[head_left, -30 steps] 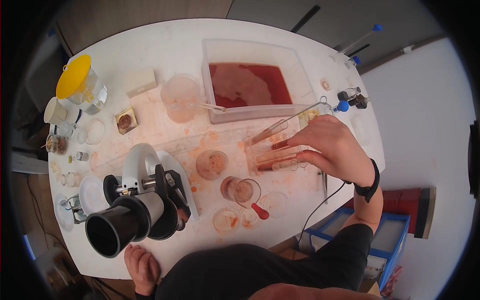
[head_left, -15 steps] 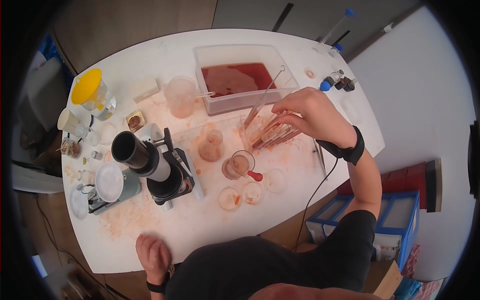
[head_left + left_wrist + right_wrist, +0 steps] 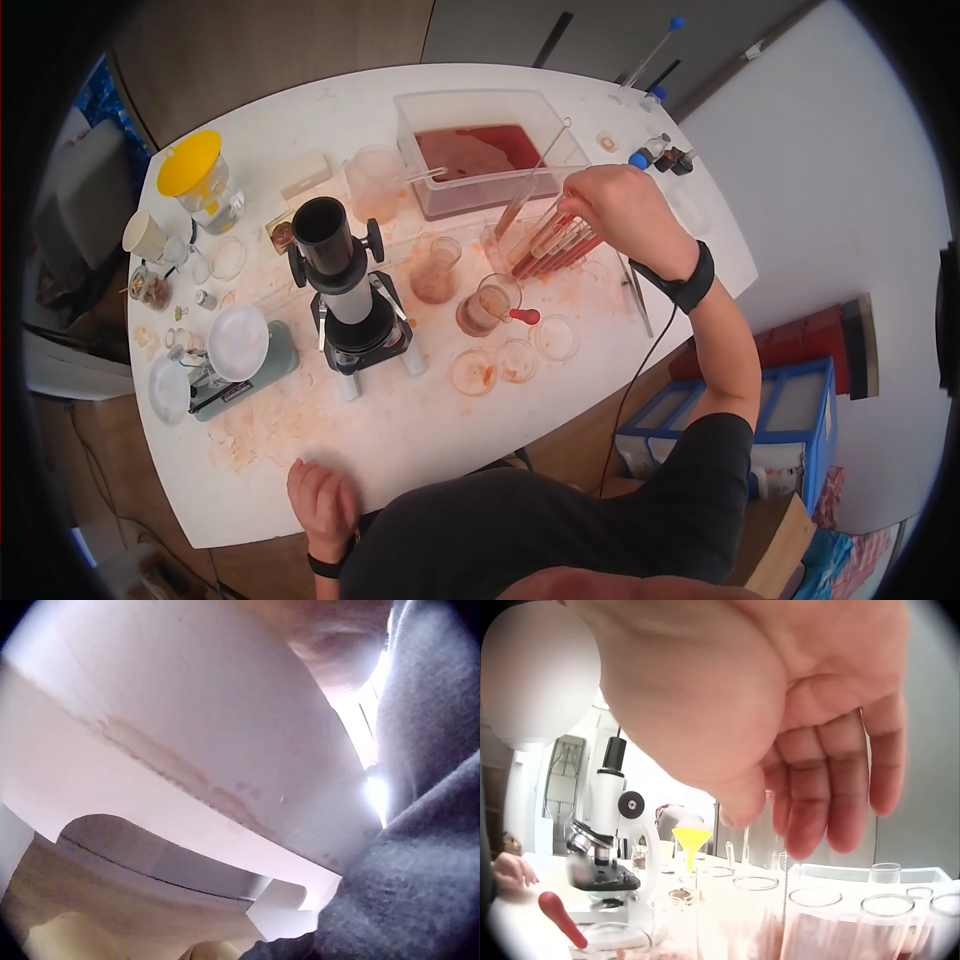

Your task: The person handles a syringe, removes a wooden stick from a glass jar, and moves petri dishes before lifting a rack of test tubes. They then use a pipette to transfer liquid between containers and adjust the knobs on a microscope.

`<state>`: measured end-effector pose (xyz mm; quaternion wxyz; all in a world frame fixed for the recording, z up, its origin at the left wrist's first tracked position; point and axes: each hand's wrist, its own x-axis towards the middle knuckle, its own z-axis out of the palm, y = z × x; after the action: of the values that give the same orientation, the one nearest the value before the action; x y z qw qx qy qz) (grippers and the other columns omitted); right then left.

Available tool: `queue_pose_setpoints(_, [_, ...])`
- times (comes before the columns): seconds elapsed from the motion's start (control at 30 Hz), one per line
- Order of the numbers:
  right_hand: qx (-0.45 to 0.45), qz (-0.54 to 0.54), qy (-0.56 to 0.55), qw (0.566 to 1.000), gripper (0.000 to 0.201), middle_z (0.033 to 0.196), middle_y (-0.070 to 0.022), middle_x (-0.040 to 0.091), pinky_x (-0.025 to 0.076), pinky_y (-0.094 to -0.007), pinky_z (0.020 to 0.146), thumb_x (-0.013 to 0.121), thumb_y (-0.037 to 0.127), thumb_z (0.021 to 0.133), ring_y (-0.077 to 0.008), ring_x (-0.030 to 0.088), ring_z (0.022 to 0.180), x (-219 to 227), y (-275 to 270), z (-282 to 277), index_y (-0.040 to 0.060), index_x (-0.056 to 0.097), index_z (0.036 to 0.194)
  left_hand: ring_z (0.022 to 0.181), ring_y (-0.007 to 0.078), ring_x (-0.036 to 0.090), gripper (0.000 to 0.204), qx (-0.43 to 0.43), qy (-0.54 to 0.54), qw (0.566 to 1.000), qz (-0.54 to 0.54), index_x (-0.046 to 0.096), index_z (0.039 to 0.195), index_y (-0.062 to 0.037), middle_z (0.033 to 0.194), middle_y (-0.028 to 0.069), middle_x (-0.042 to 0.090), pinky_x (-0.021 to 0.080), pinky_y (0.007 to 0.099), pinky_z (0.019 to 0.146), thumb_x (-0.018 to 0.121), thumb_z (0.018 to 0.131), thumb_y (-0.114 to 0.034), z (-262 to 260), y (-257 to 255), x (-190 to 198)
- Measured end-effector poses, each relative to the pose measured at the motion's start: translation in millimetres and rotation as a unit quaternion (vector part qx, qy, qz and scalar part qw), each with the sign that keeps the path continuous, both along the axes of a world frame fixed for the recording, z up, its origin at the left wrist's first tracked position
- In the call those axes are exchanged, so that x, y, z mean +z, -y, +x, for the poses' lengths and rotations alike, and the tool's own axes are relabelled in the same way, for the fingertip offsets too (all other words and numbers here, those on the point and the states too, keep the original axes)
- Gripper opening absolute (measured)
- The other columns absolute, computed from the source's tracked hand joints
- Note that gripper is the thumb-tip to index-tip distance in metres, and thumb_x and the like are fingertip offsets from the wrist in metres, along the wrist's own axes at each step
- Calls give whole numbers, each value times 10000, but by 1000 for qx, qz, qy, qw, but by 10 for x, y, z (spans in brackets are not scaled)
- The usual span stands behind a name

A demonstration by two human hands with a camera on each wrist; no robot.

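My right hand (image 3: 603, 203) hovers over a rack of test tubes (image 3: 553, 246) holding reddish liquid, just right of the table's middle. In the right wrist view the right hand (image 3: 780, 829) hangs with straight, relaxed fingers (image 3: 845, 802) above the tube mouths (image 3: 817, 919), and nothing is between them. A thin wire rod (image 3: 533, 178) leans out of the rack toward the tray. My left hand (image 3: 320, 500) rests on the front edge of the white table (image 3: 400, 430) with its fingers loosely curled, holding nothing. The left hand (image 3: 510, 868) also shows small in the right wrist view.
A microscope (image 3: 345, 290) stands mid-table, with a clear tray of red liquid (image 3: 480, 150) behind the rack. A beaker with a red-bulbed dropper (image 3: 525, 317), a flask (image 3: 437, 270) and petri dishes (image 3: 517, 360) sit nearby. At far left stand a yellow funnel on a jar (image 3: 190, 165) and small jars.
My right hand has lifted from the sides of the tubes to above their mouths, and the wire rod now stands steeper. The view has shifted. My left hand stays at the table edge.
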<state>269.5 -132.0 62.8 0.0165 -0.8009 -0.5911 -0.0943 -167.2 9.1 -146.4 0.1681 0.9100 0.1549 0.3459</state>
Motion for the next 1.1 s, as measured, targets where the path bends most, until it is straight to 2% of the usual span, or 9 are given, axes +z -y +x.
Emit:
queue_pose_setpoints(0.03, [-25, -26, 17, 999, 172, 854, -134, 674, 501, -390, 700, 696, 132, 803, -320, 634, 787, 23, -6, -4, 25, 672, 936, 908, 372, 582, 200, -1, 2, 1000, 0, 582, 881, -11, 930, 161, 574, 460, 553, 927, 622, 698, 60, -4, 0, 3])
queue_pose_setpoints(0.13, [-17, -23, 35, 999, 176, 833, -129, 670, 497, -386, 689, 697, 150, 808, -316, 631, 764, 80, 7, -17, 34, 675, 938, 911, 371, 582, 205, -10, 13, 1000, -5, 581, 890, -11, 937, 157, 574, 461, 554, 925, 626, 701, 56, -15, -1, -8])
queue_pose_setpoints(0.23, [-21, 45, 0, 999, 166, 827, -131, 670, 497, -385, 688, 693, 158, 818, -318, 632, 754, 87, 24, 2, 39, 679, 934, 910, 370, 582, 213, -16, 18, 1000, -12, 580, 898, -10, 940, 153, 574, 462, 554, 923, 634, 701, 50, -29, -5, -3])
queue_pose_setpoints(0.73, [-55, 21, -31, 998, 159, 835, -163, 674, 511, -396, 707, 667, 144, 838, -340, 646, 779, -48, -117, 155, 28, 684, 945, 901, 349, 587, 226, -26, 27, 999, -28, 586, 899, -19, 927, 136, 579, 464, 556, 923, 650, 692, 41, -41, -13, 9])
queue_pose_setpoints(0.83, [-59, -2, -15, 998, 165, 830, -161, 676, 511, -397, 700, 658, 162, 845, -342, 648, 768, -26, -138, 138, 32, 686, 942, 901, 344, 588, 220, -28, 24, 999, -28, 588, 898, -20, 923, 134, 580, 464, 555, 925, 650, 695, 41, -44, -14, 3])
queue_pose_setpoints(1.1, [-75, -33, 130, 988, 257, 709, -135, 636, 500, -420, 654, 663, 288, 854, -333, 635, 692, -100, -154, 193, 43, 658, 776, 899, 343, 588, 213, -27, 35, 999, -32, 590, 893, -16, 914, 133, 583, 463, 555, 925, 646, 695, 42, -47, -12, -14])
